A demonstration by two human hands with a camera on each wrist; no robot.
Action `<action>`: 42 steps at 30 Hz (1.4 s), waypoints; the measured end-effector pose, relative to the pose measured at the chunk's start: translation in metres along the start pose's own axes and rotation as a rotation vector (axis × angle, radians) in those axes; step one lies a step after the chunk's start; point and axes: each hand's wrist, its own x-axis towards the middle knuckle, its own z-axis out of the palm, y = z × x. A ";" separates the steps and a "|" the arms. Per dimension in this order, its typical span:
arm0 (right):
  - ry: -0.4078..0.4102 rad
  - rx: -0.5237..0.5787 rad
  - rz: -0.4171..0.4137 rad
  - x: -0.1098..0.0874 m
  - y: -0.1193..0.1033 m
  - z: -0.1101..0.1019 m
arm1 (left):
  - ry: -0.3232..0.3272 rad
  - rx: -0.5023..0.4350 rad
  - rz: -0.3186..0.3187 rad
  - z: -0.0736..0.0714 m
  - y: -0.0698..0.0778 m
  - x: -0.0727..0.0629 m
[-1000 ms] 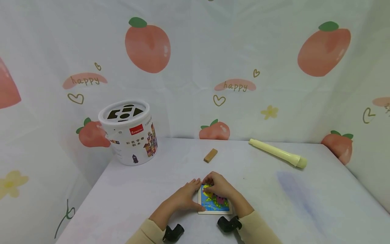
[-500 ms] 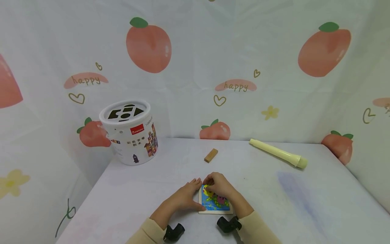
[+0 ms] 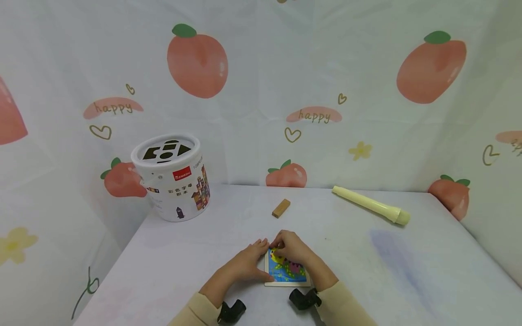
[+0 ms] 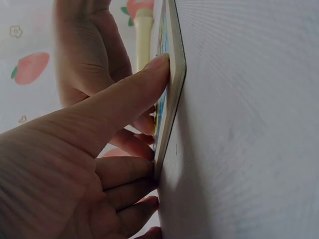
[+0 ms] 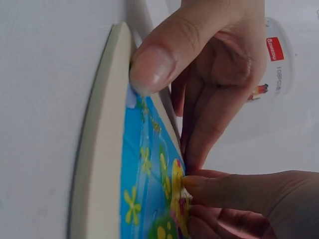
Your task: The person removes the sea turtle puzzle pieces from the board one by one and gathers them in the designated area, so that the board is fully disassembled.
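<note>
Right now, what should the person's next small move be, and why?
Probably a light downward press with the right hand: its thumb is at the yellow figure of the framed picture, near the upper left corner, and the left hand braces the picture's left edge.

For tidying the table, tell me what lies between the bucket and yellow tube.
In the head view, a brown block lies between the bucket and yellow tube.

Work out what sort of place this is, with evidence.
Probably a children's play corner: a small cartoon picture board lies on a white table, a shape-sorter-style tub stands farther back, and a fruit-print cloth hangs behind.
</note>
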 end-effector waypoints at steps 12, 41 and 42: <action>0.008 -0.042 0.001 0.002 0.003 0.001 | 0.011 -0.030 0.017 0.002 -0.001 0.000; 0.038 0.066 0.054 0.004 0.006 -0.005 | 0.010 -0.017 0.027 0.000 -0.002 -0.002; 0.038 0.068 0.045 0.003 0.006 -0.005 | 0.009 -0.016 0.025 0.000 -0.002 -0.002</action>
